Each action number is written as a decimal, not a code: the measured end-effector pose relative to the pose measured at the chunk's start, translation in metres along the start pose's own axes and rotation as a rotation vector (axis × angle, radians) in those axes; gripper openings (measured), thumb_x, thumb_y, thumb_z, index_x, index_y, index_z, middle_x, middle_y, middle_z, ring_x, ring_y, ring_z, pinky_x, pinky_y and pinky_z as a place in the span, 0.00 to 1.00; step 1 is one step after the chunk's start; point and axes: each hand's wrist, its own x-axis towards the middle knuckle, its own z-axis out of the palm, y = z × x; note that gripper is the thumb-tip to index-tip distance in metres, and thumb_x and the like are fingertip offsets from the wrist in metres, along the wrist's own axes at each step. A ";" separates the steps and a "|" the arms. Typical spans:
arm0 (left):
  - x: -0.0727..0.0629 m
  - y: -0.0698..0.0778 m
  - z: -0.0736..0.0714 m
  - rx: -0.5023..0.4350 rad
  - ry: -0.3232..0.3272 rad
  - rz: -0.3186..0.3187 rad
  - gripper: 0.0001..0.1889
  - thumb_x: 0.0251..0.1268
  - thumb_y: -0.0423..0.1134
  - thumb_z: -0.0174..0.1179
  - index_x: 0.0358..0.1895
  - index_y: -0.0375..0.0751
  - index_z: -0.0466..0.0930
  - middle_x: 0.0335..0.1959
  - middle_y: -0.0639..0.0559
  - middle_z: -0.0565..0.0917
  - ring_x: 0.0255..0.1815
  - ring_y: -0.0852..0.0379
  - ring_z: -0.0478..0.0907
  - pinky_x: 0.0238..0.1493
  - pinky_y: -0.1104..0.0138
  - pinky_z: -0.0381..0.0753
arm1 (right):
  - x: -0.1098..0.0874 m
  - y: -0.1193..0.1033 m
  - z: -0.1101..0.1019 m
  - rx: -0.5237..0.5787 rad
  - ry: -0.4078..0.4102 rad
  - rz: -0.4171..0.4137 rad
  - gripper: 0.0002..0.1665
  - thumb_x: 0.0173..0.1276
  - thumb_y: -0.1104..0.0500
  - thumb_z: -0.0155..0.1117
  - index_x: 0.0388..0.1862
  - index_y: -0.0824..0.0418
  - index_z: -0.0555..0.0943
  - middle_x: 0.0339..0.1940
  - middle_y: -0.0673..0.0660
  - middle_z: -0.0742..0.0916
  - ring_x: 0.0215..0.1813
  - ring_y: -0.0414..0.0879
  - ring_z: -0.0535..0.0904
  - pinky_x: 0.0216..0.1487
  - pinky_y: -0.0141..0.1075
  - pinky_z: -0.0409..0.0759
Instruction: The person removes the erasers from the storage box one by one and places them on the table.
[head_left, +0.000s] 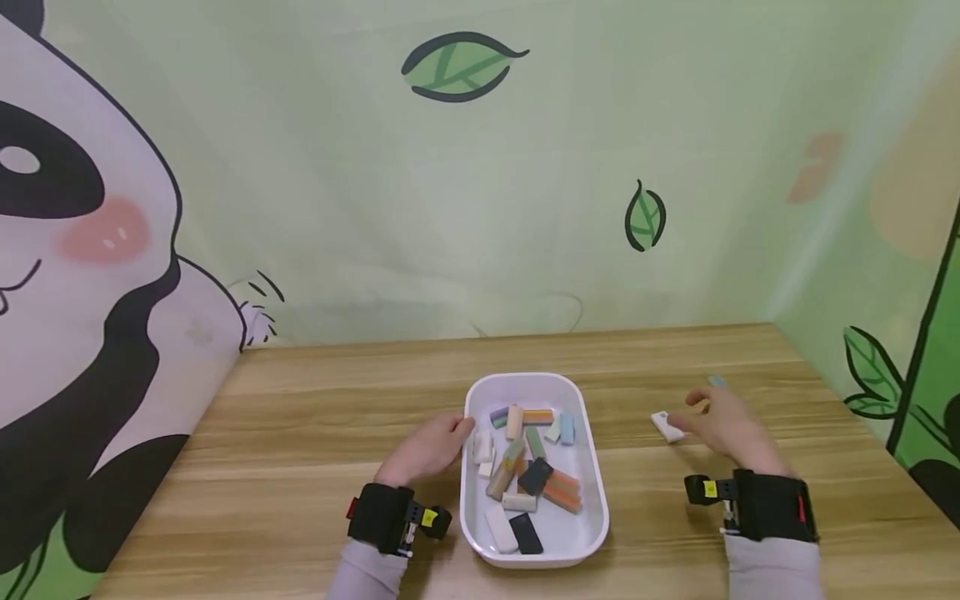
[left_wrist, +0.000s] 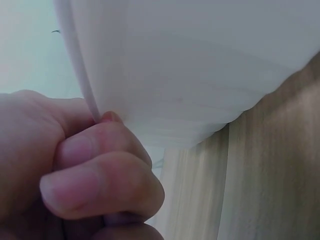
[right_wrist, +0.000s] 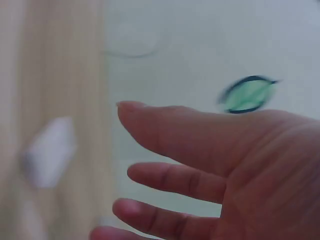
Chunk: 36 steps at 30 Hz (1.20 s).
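Note:
A white plastic tray (head_left: 534, 557) stands on the table, holding several small oblong blocks that look like erasers, among them black (head_left: 526, 533), orange (head_left: 562, 490) and blue (head_left: 567, 429) ones. My left hand (head_left: 427, 450) pinches the tray's left rim; in the left wrist view its thumb is behind the wall (left_wrist: 175, 65) and the curled fingers lie outside. To the right of the tray, my right hand (head_left: 731, 425) hovers with fingers apart and nothing between them. Close by its thumb lies a white block (head_left: 666, 427), blurred in the right wrist view (right_wrist: 52, 152).
A small blue-grey block (head_left: 717, 381) lies on the table (head_left: 315, 417) just beyond the right hand. Behind the table hangs a pale green cloth (head_left: 337, 192) printed with leaves and a panda. Another stretch of cloth borders the right side.

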 end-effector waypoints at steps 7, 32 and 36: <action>-0.001 0.001 0.002 -0.016 -0.007 0.000 0.20 0.80 0.47 0.39 0.49 0.35 0.77 0.17 0.54 0.67 0.15 0.59 0.61 0.17 0.67 0.61 | -0.020 -0.035 -0.014 -0.078 0.061 -0.129 0.33 0.68 0.47 0.64 0.62 0.69 0.73 0.48 0.70 0.80 0.43 0.58 0.77 0.37 0.47 0.75; 0.002 0.005 0.002 -0.026 -0.011 0.017 0.20 0.80 0.44 0.40 0.40 0.33 0.77 0.18 0.54 0.66 0.17 0.59 0.61 0.19 0.67 0.60 | -0.029 -0.145 0.101 -0.123 -0.411 -0.618 0.15 0.54 0.70 0.69 0.41 0.58 0.85 0.30 0.47 0.80 0.35 0.42 0.74 0.37 0.32 0.72; -0.001 0.003 0.000 -0.043 -0.019 -0.009 0.20 0.80 0.45 0.39 0.45 0.33 0.76 0.18 0.53 0.66 0.16 0.58 0.61 0.19 0.67 0.60 | -0.029 -0.148 0.108 -0.115 -0.475 -0.588 0.16 0.51 0.70 0.70 0.39 0.56 0.85 0.29 0.46 0.79 0.32 0.38 0.72 0.32 0.31 0.73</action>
